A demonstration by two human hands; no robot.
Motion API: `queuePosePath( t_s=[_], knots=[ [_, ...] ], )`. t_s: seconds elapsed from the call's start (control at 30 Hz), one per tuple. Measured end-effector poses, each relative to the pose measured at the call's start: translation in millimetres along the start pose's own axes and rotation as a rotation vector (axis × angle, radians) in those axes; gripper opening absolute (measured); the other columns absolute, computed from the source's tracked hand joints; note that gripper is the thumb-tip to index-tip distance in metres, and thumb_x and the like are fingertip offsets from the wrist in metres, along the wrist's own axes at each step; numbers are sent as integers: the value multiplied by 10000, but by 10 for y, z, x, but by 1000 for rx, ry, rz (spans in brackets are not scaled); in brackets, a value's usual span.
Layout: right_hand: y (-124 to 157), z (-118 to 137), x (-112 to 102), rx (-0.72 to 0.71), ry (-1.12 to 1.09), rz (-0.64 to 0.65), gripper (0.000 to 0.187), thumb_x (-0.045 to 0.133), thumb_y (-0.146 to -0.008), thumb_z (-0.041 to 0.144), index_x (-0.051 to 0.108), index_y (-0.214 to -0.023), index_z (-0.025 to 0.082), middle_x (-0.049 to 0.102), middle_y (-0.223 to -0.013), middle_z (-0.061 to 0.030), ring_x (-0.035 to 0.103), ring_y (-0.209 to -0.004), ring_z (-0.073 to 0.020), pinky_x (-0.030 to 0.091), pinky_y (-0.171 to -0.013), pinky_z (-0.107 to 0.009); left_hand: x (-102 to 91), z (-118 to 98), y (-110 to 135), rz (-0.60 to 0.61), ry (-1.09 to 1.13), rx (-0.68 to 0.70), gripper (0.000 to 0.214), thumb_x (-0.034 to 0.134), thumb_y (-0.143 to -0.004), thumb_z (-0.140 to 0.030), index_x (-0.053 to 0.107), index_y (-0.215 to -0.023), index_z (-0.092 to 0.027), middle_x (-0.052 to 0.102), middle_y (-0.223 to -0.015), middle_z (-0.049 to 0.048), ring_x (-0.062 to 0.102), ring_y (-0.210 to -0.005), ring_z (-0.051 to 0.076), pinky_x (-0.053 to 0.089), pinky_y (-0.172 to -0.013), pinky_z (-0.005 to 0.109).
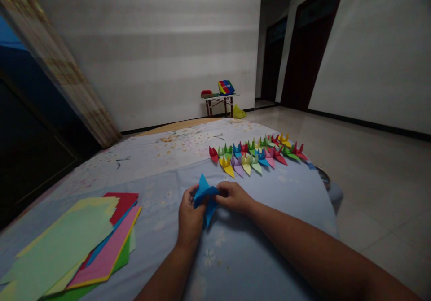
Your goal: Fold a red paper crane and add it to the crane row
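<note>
Head view.

- Left hand (189,215): forearm comes in from the bottom edge. Its fingers (194,190) are pinched on the left side of a folded blue paper (206,197).
- Right hand (235,197): forearm comes in from the lower right corner. Its fingers (222,187) are pinched on the right side of the same paper.
- Folded blue paper: held between both hands just above the cloth, near the middle of the surface. One point sticks up and another points down. The exact fold cannot be made out.
- Surface (161,166): covered by a pale blue flowered cloth, with a lighter flowered cloth farther back. A strip of wood shows at the far rim.
- Stack of coloured sheets (74,242): lies flat at the lower left, well apart from the hands. The sheets are fanned loosely, green, yellow, pink, red and blue.
- Rows of folded paper birds (256,155): stand beyond the right hand, toward the far right rim, close together in two lines. Colours are mixed.
- Small dark object (323,174): sits at the right rim and is too unclear to name.
- Small table (220,100): stands against the far wall and carries a multicoloured box (226,87) and something red (206,93).
- Yellow bag (239,111): on the floor just beside that table.
- Curtain (60,67): hangs at the left.
- Dark doors (303,50): in the right wall.
- Tiled floor (370,180): at the right.
</note>
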State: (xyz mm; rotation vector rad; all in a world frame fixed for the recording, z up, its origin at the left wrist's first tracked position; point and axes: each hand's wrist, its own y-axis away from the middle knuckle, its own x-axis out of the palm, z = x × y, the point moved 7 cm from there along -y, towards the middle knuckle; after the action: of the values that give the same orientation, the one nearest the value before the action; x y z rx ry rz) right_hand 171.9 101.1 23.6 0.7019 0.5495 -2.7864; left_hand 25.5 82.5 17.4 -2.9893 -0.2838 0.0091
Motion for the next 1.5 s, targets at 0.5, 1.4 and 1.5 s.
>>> queuePosePath(
  t_s=[0.5, 1.4, 1.5],
  knots=[
    [8, 9, -29, 57, 143, -73, 77, 570, -712, 211, 556, -659, 157, 470, -567, 52, 414, -538, -76, 285, -506, -190, 60, 38, 20, 33, 64, -147, 390, 719, -589, -291, 579, -924, -148, 671, -843, 53, 639, -769, 187, 492, -667, 268],
    [-39, 3, -6, -20, -228, -7, 369, 535, -793, 489, 673, -755, 149, 558, -707, -20, 533, -715, -137, 416, -688, -251, 44, 235, -35, 31, 247, -302, 354, 704, -623, -317, 561, -891, -136, 638, -666, -2, 575, -555, 120, 462, -563, 236],
    [-32, -10, -1, 10, -223, -10, 333, 552, -792, 468, 680, -821, 162, 571, -742, -24, 541, -728, -138, 422, -686, -252, 58, 252, -34, 46, 254, -305, 363, 708, -616, -328, 558, -884, -135, 634, -667, -2, 565, -542, 116, 461, -559, 238]
  ],
)
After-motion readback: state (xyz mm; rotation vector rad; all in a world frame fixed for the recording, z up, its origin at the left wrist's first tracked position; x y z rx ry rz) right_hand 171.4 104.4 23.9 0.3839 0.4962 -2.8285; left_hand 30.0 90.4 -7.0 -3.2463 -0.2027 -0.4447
